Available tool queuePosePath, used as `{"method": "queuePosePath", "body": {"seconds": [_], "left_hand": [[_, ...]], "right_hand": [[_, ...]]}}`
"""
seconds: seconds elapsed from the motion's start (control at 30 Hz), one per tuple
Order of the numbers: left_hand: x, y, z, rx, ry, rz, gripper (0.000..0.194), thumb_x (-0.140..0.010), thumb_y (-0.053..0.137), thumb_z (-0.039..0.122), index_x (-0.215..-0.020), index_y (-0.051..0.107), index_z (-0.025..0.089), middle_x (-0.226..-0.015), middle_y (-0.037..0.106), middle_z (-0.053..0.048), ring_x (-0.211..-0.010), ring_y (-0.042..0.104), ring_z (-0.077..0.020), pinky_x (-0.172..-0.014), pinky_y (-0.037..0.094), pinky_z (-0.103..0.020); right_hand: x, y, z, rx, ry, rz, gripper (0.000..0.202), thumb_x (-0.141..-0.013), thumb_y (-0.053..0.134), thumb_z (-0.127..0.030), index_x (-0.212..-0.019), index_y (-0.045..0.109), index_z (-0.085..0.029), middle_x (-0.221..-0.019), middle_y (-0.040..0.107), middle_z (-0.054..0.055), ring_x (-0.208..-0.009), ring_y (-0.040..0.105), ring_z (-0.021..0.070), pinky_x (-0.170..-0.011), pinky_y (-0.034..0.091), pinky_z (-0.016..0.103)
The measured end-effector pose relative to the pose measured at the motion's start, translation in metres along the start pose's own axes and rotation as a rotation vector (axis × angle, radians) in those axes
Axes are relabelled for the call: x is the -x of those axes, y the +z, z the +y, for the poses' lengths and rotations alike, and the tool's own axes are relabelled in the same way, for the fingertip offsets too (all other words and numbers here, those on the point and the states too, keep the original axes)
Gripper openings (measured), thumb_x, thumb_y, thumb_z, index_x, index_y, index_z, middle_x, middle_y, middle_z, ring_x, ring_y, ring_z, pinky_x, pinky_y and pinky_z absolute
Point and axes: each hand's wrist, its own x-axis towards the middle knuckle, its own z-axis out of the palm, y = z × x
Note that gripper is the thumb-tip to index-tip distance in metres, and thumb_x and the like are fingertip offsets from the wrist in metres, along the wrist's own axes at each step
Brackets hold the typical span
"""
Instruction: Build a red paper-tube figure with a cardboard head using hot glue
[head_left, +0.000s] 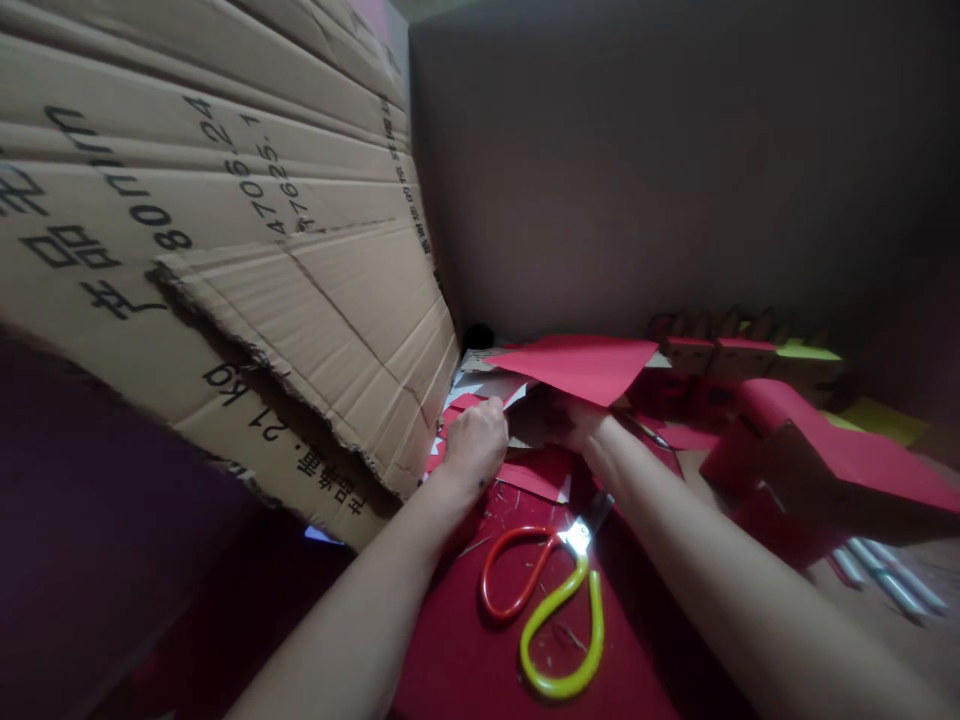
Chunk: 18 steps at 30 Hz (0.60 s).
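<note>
Left hand (476, 437): fingers curled, at the left end of the paper pile; whether it grips any cannot be told. Right hand (583, 422): apart from the left, under the red sheet (592, 362), fingers hidden, grip not discernible. Red sheet: far centre, atop the pile. Scissors (576, 538): red and yellow handles, near the hands, on the red surface (450, 645). Cardboard (360, 300): leaning, left. Pens (889, 578): right.

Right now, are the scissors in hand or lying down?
Lying down: the scissors rest on the red surface, apart from left hand and right hand.
</note>
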Motion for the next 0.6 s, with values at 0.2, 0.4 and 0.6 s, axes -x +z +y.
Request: {"method": "queuePosePath", "body": {"seconds": [0.2,0.4,0.6], "left_hand": [[-0.002,-0.007,-0.001,0.000,-0.045,0.014,0.032,-0.092,0.030,0.014,-0.107,0.058,0.015,-0.091,0.071,-0.014,-0.089,0.068,-0.0288,-0.073,0.051,-0.036],[-0.004,-0.012,-0.001,0.019,-0.103,0.011,0.033,-0.093,0.029,0.018,-0.106,0.059,0.014,-0.090,0.072,-0.015,-0.087,0.069,-0.0299,-0.072,0.051,-0.036],[-0.009,-0.009,-0.002,0.067,-0.119,0.040,0.030,-0.092,0.035,0.022,-0.106,0.061,0.014,-0.090,0.072,-0.016,-0.088,0.069,-0.0312,-0.075,0.050,-0.038]], "right_hand": [[0.000,0.007,0.007,0.095,0.126,0.052,0.033,-0.090,0.056,-0.032,-0.119,0.054,-0.016,-0.119,0.058,0.009,-0.099,0.060,0.0211,-0.082,0.052,0.042],[-0.002,0.002,0.011,0.121,0.090,0.099,0.032,-0.090,0.056,-0.031,-0.119,0.055,-0.017,-0.119,0.058,0.009,-0.100,0.060,0.0212,-0.083,0.052,0.042],[0.001,-0.007,-0.006,0.033,0.044,0.064,0.033,-0.090,0.056,-0.032,-0.120,0.054,-0.017,-0.120,0.057,0.009,-0.100,0.060,0.0215,-0.083,0.052,0.042]]}}
